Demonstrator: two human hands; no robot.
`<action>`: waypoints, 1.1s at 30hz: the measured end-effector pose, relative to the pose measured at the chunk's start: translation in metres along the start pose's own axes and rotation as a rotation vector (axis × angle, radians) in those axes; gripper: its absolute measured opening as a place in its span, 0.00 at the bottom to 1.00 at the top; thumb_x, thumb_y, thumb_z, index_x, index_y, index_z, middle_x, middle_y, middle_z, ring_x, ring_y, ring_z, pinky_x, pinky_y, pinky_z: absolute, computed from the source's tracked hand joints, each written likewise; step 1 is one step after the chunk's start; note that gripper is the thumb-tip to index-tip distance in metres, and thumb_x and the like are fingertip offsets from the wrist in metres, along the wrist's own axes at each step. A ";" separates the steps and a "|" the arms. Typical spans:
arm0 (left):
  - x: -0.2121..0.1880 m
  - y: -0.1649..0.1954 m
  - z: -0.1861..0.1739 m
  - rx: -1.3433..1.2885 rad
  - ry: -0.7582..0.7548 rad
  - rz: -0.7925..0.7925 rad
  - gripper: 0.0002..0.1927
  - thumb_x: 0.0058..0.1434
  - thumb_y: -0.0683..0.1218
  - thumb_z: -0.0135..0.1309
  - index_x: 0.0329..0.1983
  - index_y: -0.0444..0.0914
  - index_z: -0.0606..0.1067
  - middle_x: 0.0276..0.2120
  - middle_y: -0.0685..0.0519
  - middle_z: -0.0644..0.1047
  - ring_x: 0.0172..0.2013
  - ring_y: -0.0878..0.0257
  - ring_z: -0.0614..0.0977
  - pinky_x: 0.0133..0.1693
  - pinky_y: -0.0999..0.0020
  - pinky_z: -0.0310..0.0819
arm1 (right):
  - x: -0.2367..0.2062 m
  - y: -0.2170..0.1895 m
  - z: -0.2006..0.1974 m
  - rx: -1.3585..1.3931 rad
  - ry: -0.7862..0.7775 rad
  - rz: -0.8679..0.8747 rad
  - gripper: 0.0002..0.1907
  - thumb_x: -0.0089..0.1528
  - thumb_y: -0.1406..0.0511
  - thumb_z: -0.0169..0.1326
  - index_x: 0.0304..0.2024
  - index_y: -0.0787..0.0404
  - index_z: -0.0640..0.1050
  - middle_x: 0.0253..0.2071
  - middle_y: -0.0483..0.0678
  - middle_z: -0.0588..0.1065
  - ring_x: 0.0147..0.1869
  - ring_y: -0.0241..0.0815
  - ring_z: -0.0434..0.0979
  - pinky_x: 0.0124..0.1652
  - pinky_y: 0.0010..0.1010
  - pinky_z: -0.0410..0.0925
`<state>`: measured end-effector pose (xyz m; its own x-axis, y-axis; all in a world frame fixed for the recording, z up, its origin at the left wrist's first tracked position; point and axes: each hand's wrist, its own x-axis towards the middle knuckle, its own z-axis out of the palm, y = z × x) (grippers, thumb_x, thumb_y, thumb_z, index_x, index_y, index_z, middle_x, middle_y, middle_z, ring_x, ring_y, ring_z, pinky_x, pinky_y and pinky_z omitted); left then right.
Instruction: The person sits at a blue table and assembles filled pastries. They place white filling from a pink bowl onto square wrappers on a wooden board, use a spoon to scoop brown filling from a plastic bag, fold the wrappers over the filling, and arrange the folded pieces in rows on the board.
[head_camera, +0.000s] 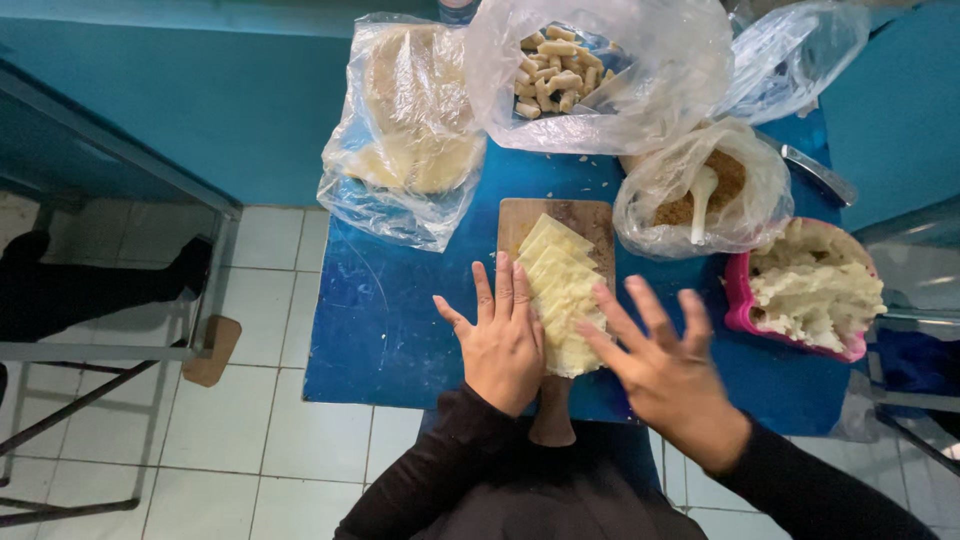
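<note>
Seen from above: a blue worktop (400, 330) carrying a wooden cutting board (588, 218) with a rounded handle pointing toward the person. On the board, a fanned stack of pale yellow dough sheets (558, 290), overlapping like tiles from the far end of the board down toward the handle. Left hand (502, 345) laid flat, palm down, at the board's left edge, fingers (505, 290) stretched out and released, the fingertips touching the left side of the sheets, grasping nothing. Right hand (665, 365) spread wide just right of the board, slightly blurred, fingers (612, 312) splayed and released, the nearest ones over the lower right part of the sheets; whether actually touching them cannot be told. Black sleeves on both arms. Beyond the board's far end, a clear plastic bag (620, 90) holding short pale stick-shaped pieces. Left of that bag and beyond the board's left corner, another clear bag (410, 130) with flat round pale sheets inside. Right of the board, a bag of brown crumbly filling (725, 180) with a white spoon (702, 195) standing in it. Further right of the board, a pink bowl (745, 300) heaped with white mashed stuff. Left of the board, past the worktop's edge, white floor tiles (270, 420) below.
</note>
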<state>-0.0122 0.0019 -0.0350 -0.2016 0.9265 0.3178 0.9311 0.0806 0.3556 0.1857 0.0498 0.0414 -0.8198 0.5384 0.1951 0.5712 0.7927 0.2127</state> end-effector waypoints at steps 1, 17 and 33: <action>0.001 -0.001 0.000 -0.003 -0.004 -0.002 0.34 0.66 0.50 0.45 0.74 0.31 0.59 0.75 0.42 0.55 0.76 0.41 0.49 0.60 0.15 0.29 | -0.003 0.004 -0.001 0.029 -0.024 0.033 0.23 0.57 0.68 0.51 0.54 0.47 0.79 0.75 0.46 0.62 0.79 0.55 0.51 0.68 0.62 0.38; -0.003 -0.004 -0.002 -0.003 -0.010 0.014 0.34 0.67 0.48 0.45 0.74 0.32 0.58 0.76 0.43 0.54 0.76 0.41 0.49 0.61 0.16 0.28 | 0.019 0.101 -0.030 0.050 0.049 0.238 0.17 0.61 0.64 0.61 0.52 0.44 0.84 0.45 0.44 0.76 0.55 0.49 0.69 0.56 0.43 0.62; -0.001 -0.003 -0.005 -0.011 -0.056 0.002 0.35 0.66 0.49 0.44 0.75 0.32 0.57 0.76 0.42 0.53 0.75 0.42 0.49 0.60 0.15 0.29 | 0.052 0.160 -0.014 0.343 0.230 0.258 0.07 0.72 0.63 0.61 0.49 0.58 0.84 0.35 0.48 0.77 0.39 0.45 0.72 0.41 0.35 0.67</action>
<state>-0.0165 -0.0010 -0.0320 -0.1825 0.9457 0.2690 0.9281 0.0754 0.3646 0.2347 0.2008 0.0986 -0.6011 0.6832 0.4145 0.6767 0.7111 -0.1907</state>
